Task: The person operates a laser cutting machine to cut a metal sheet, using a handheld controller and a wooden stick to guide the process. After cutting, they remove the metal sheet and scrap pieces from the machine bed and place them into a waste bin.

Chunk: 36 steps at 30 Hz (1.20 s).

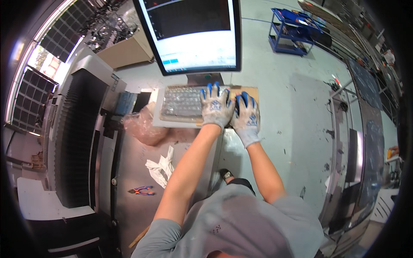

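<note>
My left hand (pixel 214 109), in a grey-white work glove with blue fingertips, lies over the right end of a keyboard (pixel 183 102) wrapped in clear plastic. Its fingers are stretched out and apart. Close beside it, my right hand (pixel 247 118) wears a matching glove and rests on a brown board at the keyboard's right. A dark computer mouse (pixel 236 111) shows at the inner edge of this hand, with the fingers draped over it; most of it is hidden. Directly beyond the hands stands a lit monitor (pixel 195 47).
Crumpled clear plastic (pixel 146 124), a white cloth (pixel 161 167) and red-blue pliers (pixel 141 190) lie on the metal table (pixel 137 219) at left. A machine with black bellows (pixel 75 137) stands further left. Beyond, at right, is a blue cart (pixel 288 47); racks line the far right.
</note>
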Each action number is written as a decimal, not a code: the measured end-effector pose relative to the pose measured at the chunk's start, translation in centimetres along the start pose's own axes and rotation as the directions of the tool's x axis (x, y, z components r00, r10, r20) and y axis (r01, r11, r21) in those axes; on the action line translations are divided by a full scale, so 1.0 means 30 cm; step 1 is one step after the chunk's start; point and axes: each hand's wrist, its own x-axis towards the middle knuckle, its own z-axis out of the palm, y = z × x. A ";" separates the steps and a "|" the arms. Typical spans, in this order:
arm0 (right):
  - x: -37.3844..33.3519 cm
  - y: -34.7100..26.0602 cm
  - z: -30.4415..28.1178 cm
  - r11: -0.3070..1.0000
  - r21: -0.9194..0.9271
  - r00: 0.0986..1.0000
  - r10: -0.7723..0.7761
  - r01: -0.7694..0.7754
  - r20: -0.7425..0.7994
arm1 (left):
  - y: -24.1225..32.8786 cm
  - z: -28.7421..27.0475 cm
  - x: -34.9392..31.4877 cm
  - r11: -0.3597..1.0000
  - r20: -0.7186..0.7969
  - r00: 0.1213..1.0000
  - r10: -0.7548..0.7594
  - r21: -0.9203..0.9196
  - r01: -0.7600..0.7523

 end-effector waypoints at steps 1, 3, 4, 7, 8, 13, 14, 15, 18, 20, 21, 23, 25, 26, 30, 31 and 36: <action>0.001 0.001 -0.003 1.000 0.013 1.000 -0.022 0.022 -0.014 | -0.016 -0.008 -0.002 0.998 -0.055 0.998 0.022 -0.055 -0.025; 0.003 0.001 -0.011 0.999 0.031 0.999 -0.034 0.034 0.008 | -0.060 -0.022 -0.011 0.992 -0.120 0.992 0.043 -0.113 -0.057; 0.003 0.001 -0.016 0.999 0.035 0.999 -0.033 0.032 0.026 | -0.093 -0.029 -0.017 0.995 -0.132 0.991 0.018 -0.090 -0.030; 0.002 -0.008 -0.031 0.999 0.036 0.999 -0.024 0.023 0.042 | -0.249 -0.058 -0.030 0.997 -0.140 0.987 -0.076 -0.004 0.076; 0.001 -0.013 -0.036 0.999 0.035 0.999 -0.023 0.021 0.042 | -0.309 -0.066 -0.034 0.991 -0.168 0.979 -0.113 0.051 0.123; 0.003 -0.032 -0.051 1.000 0.004 0.997 0.028 -0.028 0.077 | -0.564 -0.091 -0.065 0.933 -0.191 0.919 -0.344 0.039 0.357; 0.004 -0.033 -0.051 1.000 0.009 0.998 0.009 -0.010 0.060 | -0.594 -0.089 -0.068 0.919 -0.188 0.901 -0.391 -0.026 0.394; 0.005 -0.033 -0.051 1.000 0.015 0.999 -0.004 0.004 0.045 | -0.615 -0.086 -0.070 0.885 -0.135 0.875 -0.465 -0.075 0.459; 0.006 -0.031 -0.048 0.999 0.006 0.999 -0.039 0.039 0.008 | -0.645 -0.075 -0.080 0.909 -0.194 0.890 -0.414 -0.136 0.393; 0.006 -0.032 -0.046 1.000 -0.023 0.999 -0.008 0.009 0.037 | -0.642 -0.070 -0.096 0.918 -0.249 0.884 -0.396 -0.146 0.370; 0.005 -0.033 -0.046 1.000 -0.012 1.000 -0.017 0.017 0.015 | -0.637 -0.068 -0.106 0.918 -0.273 0.877 -0.395 -0.168 0.361; 0.006 -0.035 -0.046 1.000 -0.007 0.999 0.018 -0.018 0.037 | -0.627 -0.068 -0.123 0.897 -0.304 0.847 -0.435 -0.226 0.380; 0.007 -0.035 -0.044 1.000 0.006 0.999 0.026 -0.026 0.047 | -0.622 -0.071 -0.128 0.910 -0.315 0.859 -0.404 -0.233 0.343; 0.008 -0.036 -0.042 1.000 0.004 0.999 0.031 -0.031 0.040 | -0.621 -0.074 -0.129 0.910 -0.307 0.863 -0.402 -0.235 0.340; 0.010 -0.036 -0.026 0.999 -0.014 0.999 0.046 -0.046 0.010 | -0.626 -0.080 -0.122 0.906 -0.273 0.871 -0.409 -0.237 0.351; 0.010 -0.035 -0.022 0.999 -0.013 0.999 0.052 -0.052 0.007 | -0.627 -0.080 -0.121 0.912 -0.279 0.874 -0.397 -0.226 0.342; 0.008 -0.036 -0.012 0.997 -0.018 0.997 0.079 -0.079 -0.002 | -0.627 -0.082 -0.121 0.900 -0.277 0.865 -0.418 -0.256 0.353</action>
